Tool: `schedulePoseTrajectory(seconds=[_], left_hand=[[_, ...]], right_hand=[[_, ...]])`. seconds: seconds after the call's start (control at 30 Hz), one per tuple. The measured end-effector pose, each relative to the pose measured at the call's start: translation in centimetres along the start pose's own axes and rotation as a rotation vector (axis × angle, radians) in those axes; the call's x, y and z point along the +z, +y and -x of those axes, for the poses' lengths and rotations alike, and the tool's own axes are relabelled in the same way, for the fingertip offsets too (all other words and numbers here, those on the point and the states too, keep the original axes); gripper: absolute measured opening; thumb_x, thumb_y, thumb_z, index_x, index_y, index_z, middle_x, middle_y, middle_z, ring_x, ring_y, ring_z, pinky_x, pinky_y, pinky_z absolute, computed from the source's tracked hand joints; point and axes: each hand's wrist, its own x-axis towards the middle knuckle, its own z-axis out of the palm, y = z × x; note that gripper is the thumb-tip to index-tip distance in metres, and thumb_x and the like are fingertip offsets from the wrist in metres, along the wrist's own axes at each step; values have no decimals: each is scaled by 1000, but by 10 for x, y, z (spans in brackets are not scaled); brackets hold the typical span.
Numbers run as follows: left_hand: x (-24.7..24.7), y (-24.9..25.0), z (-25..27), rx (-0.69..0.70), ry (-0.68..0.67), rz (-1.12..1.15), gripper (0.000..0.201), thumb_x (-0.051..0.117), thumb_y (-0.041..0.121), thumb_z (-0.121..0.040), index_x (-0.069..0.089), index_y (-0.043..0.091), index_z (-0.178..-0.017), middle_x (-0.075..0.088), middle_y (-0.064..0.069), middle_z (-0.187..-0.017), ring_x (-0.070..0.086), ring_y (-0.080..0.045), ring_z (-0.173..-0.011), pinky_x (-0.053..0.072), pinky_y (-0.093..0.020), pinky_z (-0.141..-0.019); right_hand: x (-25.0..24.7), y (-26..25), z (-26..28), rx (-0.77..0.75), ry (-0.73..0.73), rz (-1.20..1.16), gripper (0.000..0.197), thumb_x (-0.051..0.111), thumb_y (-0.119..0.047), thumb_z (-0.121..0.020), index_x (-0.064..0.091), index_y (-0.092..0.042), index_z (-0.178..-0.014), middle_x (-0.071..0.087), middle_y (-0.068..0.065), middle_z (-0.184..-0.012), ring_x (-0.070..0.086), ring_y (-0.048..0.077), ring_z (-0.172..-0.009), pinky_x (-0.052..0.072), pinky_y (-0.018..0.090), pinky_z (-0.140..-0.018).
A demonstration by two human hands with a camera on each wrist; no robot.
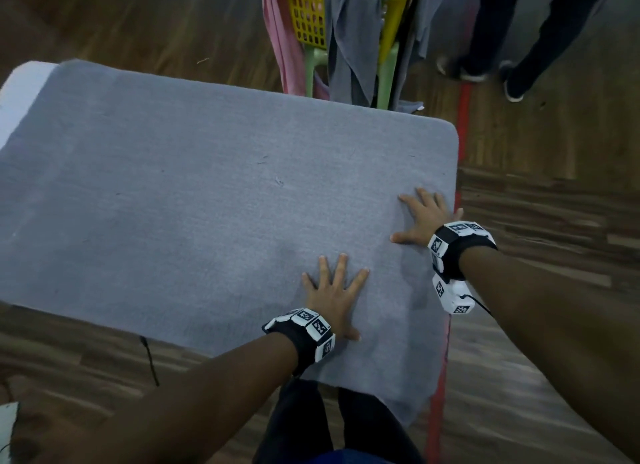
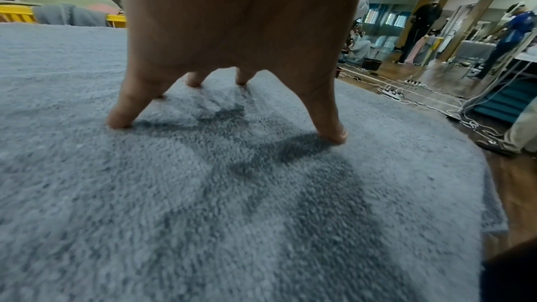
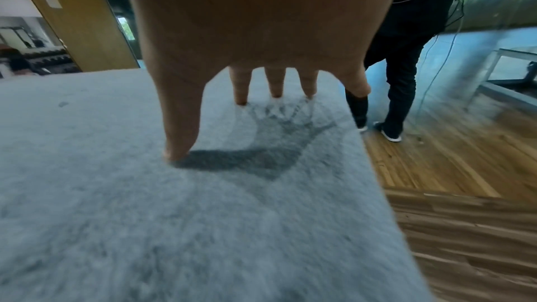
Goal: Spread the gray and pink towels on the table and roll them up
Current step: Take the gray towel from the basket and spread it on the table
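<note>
A gray towel (image 1: 194,193) lies spread flat over the table, whose white top (image 1: 20,93) shows only at the far left. One towel corner hangs off the near right edge. My left hand (image 1: 334,292) rests flat on the towel near the front edge, fingers straight and fanned out (image 2: 122,114). My right hand (image 1: 420,217) lies flat by the towel's right edge, fingers spread (image 3: 180,146). A pink towel (image 1: 280,48) hangs from the yellow basket (image 1: 308,13) beyond the table.
More gray cloth (image 1: 349,37) drapes over the yellow basket, which sits on a green stool (image 1: 384,82). A person's legs and shoes (image 1: 498,65) stand at the far right on the wood floor. Red tape (image 1: 462,117) runs along the table's right side.
</note>
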Motion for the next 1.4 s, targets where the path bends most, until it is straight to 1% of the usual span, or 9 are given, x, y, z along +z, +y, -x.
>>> schedulePoseTrajectory(seconds=[0.1, 0.3, 0.73, 1.03, 1.07, 1.13, 1.23, 1.3, 1.4], left_hand=[[-6, -15, -1, 3, 35, 3, 123, 73, 64, -62, -13, 38, -146, -26, -5, -154, -19, -45, -139, 8, -73, -104], [3, -56, 10, -105, -7, 42, 130, 76, 64, -58, -20, 44, -142, -33, -2, -151, -24, -47, -136, 9, -75, -102], [11, 6, 4, -96, -8, 52, 131, 75, 63, -61, -25, 38, -142, -36, -7, -150, -25, -50, -135, 8, -78, -99], [16, 29, -2, -80, -18, 64, 128, 72, 67, -61, -21, 37, -144, -33, -7, -151, -22, -50, -135, 10, -77, -99], [16, 26, 0, -76, 0, 92, 125, 71, 67, -62, -17, 37, -145, -30, -6, -153, -20, -48, -137, 12, -74, -101], [13, 16, 9, -100, 93, 175, 114, 71, 65, -64, -1, 34, -148, -11, -7, -157, -5, -42, -141, 20, -64, -104], [7, -18, 37, -185, 301, 272, 68, 64, 53, -78, 36, 25, -134, 39, -6, -137, 36, -30, -125, 36, -43, -96], [13, -52, 64, -265, 349, 363, 40, 55, 43, -85, 49, 20, -118, 55, -5, -120, 50, -28, -112, 41, -38, -88], [38, -106, 113, -412, 318, 514, 27, 52, 38, -86, 55, 20, -106, 63, -5, -108, 60, -29, -101, 46, -36, -82]], right_hand=[[-5, -26, -7, -71, 97, -23, 89, 69, -66, -67, 27, -41, -141, 10, -2, -156, 8, 30, -143, 13, 68, -108], [13, -60, -6, -140, -46, 20, 103, 69, -65, -67, 5, -47, -146, -12, -11, -158, -11, 33, -144, 9, 70, -107], [10, -5, 2, -109, -100, 32, 108, 74, -60, -66, 0, -52, -144, -19, -13, -156, -17, 30, -144, 9, 68, -109], [5, 12, 11, -69, -90, 76, 107, 75, -59, -65, 4, -51, -145, -12, -12, -158, -7, 26, -146, 6, 65, -110], [6, 11, 11, -71, -57, 72, 103, 74, -59, -67, 9, -47, -146, -5, -9, -159, -1, 27, -146, 7, 63, -110], [7, 3, 16, -101, 61, 4, 84, 70, -56, -72, 31, -35, -143, 24, 1, -153, 24, 30, -140, 20, 57, -112], [16, -21, 30, -172, 203, -212, 41, 65, -38, -82, 59, -21, -120, 61, 7, -119, 57, 29, -109, 45, 42, -95], [27, -46, 48, -213, 155, -286, 23, 62, -29, -86, 64, -24, -108, 69, 6, -105, 64, 27, -99, 49, 36, -88], [49, -93, 73, -286, 100, -287, 16, 63, -23, -87, 68, -23, -102, 73, 4, -95, 67, 24, -90, 48, 31, -81]])
